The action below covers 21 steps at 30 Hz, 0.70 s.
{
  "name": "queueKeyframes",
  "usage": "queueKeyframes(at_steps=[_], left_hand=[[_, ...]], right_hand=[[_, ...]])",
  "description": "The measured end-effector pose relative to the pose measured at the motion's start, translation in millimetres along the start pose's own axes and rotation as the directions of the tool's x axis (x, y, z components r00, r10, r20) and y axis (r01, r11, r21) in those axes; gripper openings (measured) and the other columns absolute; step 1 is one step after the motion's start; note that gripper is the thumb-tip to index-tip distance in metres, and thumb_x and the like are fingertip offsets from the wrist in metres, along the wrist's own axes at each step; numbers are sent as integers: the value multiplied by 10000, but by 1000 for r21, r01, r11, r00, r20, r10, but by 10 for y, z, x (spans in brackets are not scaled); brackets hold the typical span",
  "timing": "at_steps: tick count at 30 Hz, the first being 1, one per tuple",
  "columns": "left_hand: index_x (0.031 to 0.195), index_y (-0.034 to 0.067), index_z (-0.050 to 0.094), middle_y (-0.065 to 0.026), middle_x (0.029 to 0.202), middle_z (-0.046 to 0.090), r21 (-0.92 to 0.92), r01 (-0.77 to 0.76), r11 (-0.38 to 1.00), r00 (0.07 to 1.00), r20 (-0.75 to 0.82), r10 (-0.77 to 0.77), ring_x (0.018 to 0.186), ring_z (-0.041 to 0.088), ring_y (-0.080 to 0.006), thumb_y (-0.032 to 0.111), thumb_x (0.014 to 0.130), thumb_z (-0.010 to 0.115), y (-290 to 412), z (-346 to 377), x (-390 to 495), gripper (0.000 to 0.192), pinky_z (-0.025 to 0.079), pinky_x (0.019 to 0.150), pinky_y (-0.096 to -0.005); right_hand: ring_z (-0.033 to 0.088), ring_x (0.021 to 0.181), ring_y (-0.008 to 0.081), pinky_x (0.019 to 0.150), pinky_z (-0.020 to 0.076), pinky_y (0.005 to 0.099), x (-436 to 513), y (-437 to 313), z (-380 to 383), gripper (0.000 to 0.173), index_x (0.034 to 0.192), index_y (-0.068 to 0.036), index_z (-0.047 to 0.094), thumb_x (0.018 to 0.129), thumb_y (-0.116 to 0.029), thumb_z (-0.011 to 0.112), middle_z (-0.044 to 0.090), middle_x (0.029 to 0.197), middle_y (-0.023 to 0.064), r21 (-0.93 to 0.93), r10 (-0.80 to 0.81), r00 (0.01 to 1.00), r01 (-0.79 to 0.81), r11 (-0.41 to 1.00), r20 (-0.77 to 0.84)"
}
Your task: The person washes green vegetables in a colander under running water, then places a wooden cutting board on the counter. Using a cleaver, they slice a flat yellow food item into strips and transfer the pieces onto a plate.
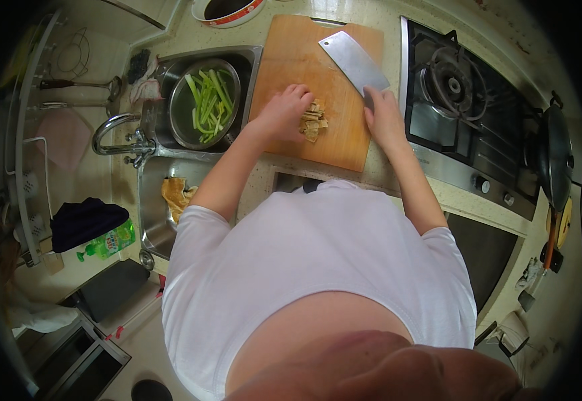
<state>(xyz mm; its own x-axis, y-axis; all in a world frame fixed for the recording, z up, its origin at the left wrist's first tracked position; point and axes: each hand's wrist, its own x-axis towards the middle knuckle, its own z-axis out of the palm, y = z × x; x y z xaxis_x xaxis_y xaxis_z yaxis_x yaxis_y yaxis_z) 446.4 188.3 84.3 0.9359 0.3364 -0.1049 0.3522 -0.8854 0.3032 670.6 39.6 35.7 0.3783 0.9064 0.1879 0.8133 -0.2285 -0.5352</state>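
Observation:
A wooden cutting board [291, 60] lies on the counter before me. On it, a small heap of cut tan-brown pieces [314, 123] rests just right of my left hand [287, 111], whose fingers are bent at the heap's edge; whether they grip a piece is hidden. A cleaver [353, 60] lies at a slant across the upper right of the board, its blade flat. My right hand [383, 118] is at the cleaver's lower end, by the dark handle, which the fingers partly cover; how firmly it is held cannot be told.
Left of the board, a metal bowl [174, 113] of cut green stalks [210, 105] sits in the sink [256, 65], beside a faucet [120, 145]. A brown cloth-like item [174, 195] lies in the lower basin. The gas stove [476, 145] stands right; a red-rimmed bowl [235, 19] is at the back.

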Motion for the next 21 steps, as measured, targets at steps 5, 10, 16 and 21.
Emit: queueKeyframes(at_steps=[5, 10, 16, 21], left_hand=[[1121, 45, 541, -162, 1121, 574, 8, 16, 1000, 996, -93, -16, 1146, 533, -350, 154, 651, 791, 13, 70, 97, 543, 484, 898, -443], [1125, 24, 583, -171, 1010, 629, -32, 152, 988, 985, -83, -154, 964, 610, -388, 138, 676, 771, -125, 183, 282, 499, 517, 839, -449], [1244, 12, 580, -98, 1147, 677, -664, 104, 741, 948, -159, -275, 1028, 656, -192, 61, 815, 719, -580, 436, 287, 453, 525, 833, -333], [1244, 14, 594, -55, 1085, 677, -951, 46, 306, 921, -78, -382, 973, 626, -133, 50, 811, 735, -642, 290, 248, 456, 512, 831, -289]], right_hand=[[553, 1087, 360, 916, 480, 409, -158, -113, -217, 435, 1221, -76, 598, 800, -69, 704, 568, 1155, 172, -31, -8, 995, 5, 1000, -95], [634, 853, 213, 762, 513, 306, -686, -150, -597, 277, 1152, -40, 634, 879, -68, 672, 644, 990, 106, 198, 87, 995, -75, 977, -51], [599, 714, 88, 645, 485, 233, -1571, -246, -799, 137, 1043, 1, 669, 933, -76, 644, 658, 792, 38, 216, 266, 937, -315, 924, 227], [644, 681, 194, 676, 525, 312, -2198, 108, -611, 158, 1029, 3, 674, 897, -77, 643, 688, 803, 138, 227, 438, 764, -587, 777, 474]])
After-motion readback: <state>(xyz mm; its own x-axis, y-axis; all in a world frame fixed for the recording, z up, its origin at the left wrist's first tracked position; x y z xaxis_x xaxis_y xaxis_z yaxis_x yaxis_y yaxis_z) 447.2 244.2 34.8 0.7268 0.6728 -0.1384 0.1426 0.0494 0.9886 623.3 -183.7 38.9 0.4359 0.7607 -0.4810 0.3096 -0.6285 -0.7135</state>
